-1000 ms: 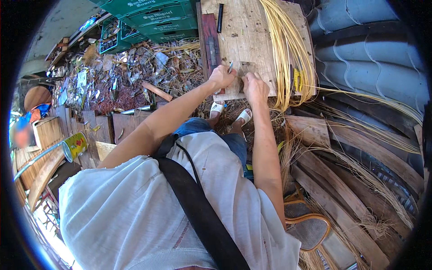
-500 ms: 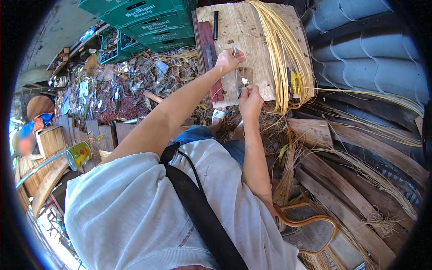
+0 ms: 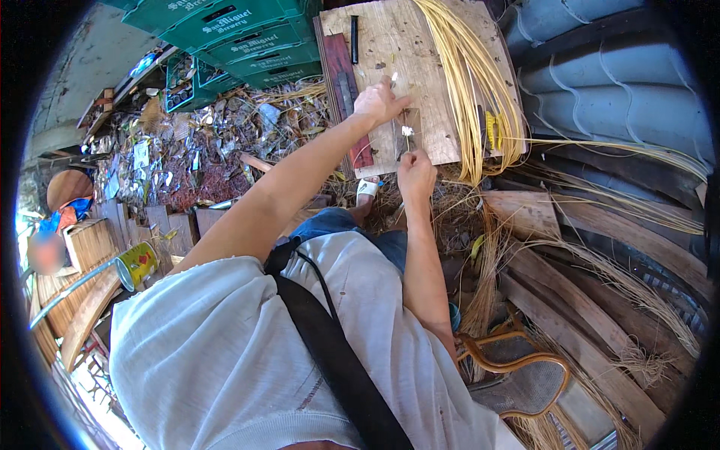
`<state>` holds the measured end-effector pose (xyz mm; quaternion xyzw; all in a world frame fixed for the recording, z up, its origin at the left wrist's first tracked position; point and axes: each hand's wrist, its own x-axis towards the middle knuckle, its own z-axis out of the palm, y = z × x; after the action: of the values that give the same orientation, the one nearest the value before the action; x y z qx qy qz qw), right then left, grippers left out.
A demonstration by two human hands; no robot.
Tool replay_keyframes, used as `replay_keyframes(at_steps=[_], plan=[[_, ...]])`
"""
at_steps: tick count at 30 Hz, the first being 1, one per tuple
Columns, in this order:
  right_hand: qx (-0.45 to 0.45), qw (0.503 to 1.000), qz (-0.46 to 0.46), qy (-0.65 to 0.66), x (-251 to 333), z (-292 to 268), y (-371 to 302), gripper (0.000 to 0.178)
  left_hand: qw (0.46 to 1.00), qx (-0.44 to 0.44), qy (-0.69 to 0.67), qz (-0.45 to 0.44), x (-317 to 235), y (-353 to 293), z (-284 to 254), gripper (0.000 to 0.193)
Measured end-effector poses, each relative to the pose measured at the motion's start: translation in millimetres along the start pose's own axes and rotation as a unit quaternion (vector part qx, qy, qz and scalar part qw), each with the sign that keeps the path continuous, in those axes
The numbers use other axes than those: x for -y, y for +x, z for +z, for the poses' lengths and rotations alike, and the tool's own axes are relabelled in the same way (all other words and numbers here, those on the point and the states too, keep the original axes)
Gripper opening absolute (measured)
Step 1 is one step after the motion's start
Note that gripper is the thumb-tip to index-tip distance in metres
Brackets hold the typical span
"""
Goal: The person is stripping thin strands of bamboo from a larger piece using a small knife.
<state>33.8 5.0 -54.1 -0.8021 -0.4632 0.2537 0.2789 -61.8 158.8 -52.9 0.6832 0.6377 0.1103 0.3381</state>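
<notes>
Desk [image 3: 401,45]: pale wood, with a black rod [image 3: 354,39] and a dark red board [image 3: 341,56] at its left and a bundle of yellow strips [image 3: 480,82] down its right.
Ground: I see scattered scraps [image 3: 210,127] left of the desk, stacked green crates [image 3: 259,45] at the far side.
Left hand [image 3: 381,103]: over the desk, fingers loosely spread; a bright sliver [image 3: 394,77] shows at its far side, but I cannot tell whether it is gripped.
Right hand [image 3: 417,171]: at the desk's near edge, fingers pinched on what looks like a thin stem [image 3: 407,141], white at its tip.
Stem: pokes out on the far side of the right hand, across a dark flat plate [image 3: 411,118].
Change: a second ago I had both hands close together; now the left is farther out, leaving the stem in plain view.
</notes>
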Motion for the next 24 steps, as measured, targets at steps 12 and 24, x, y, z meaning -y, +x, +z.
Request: replay_keyframes(at_steps=[12,24], plan=[[-0.054,0.997,0.011,0.053,-20,24,4,0.022,0.96,0.151,0.122,0.202,39,-52,13,0.033],[-0.033,0.998,-0.001,0.047,-25,15,-4,0.02,0.959,0.12,0.182,0.18,31,-60,30,0.04]])
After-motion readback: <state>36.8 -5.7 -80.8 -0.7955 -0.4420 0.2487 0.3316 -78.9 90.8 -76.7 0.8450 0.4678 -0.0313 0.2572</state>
